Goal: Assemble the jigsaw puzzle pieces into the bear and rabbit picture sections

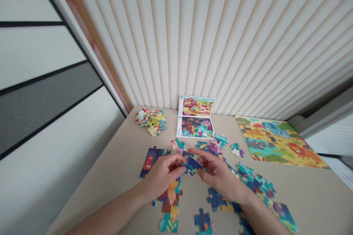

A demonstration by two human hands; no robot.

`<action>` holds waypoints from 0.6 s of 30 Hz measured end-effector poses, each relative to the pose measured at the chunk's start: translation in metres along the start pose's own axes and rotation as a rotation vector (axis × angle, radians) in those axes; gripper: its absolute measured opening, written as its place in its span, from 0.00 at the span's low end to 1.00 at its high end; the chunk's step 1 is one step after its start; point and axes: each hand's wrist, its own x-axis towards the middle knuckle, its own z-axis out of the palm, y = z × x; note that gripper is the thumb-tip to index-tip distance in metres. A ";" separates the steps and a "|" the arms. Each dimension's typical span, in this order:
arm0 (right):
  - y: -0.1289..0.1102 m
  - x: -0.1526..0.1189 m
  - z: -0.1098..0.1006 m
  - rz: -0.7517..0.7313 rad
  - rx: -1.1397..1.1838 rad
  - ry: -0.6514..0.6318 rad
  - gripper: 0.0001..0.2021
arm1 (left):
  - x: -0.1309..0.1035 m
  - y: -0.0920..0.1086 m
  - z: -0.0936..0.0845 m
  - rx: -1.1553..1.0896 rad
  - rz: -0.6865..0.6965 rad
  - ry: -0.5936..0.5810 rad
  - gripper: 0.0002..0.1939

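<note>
A dark blue jigsaw puzzle piece (193,162) is held above the table between both hands. My left hand (164,172) pinches its left side with thumb and index finger. At its right side is my right hand (217,170), fingers curved, with the thumb and fingertips at the edge. Under and beside the left hand lies a joined section of puzzle (171,196), with a dark blue corner part (150,161) showing a red bird. Loose pieces (216,200) lie below the right hand, some hidden by the wrist. Another blue piece (202,220) rests near the front edge.
An open picture leaflet (195,126) leans against the pleated blind (187,36). A heap of pieces (154,121) sits at the back left. On the right lies a finished animal puzzle (278,141). More loose pieces (256,181) spread across the table's right side (311,191).
</note>
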 end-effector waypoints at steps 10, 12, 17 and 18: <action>0.030 0.124 -0.123 0.243 -0.662 0.539 0.24 | 0.000 -0.008 -0.011 -0.159 -0.129 0.162 0.16; 0.043 0.152 -0.138 0.295 -0.646 0.557 0.23 | 0.001 -0.009 -0.011 -0.162 -0.141 0.181 0.17; 0.067 0.184 -0.135 0.286 -0.549 0.548 0.15 | 0.003 -0.007 -0.008 -0.157 -0.133 0.214 0.17; 0.069 0.185 -0.133 0.263 -0.530 0.556 0.15 | 0.003 -0.006 -0.008 -0.157 -0.133 0.216 0.17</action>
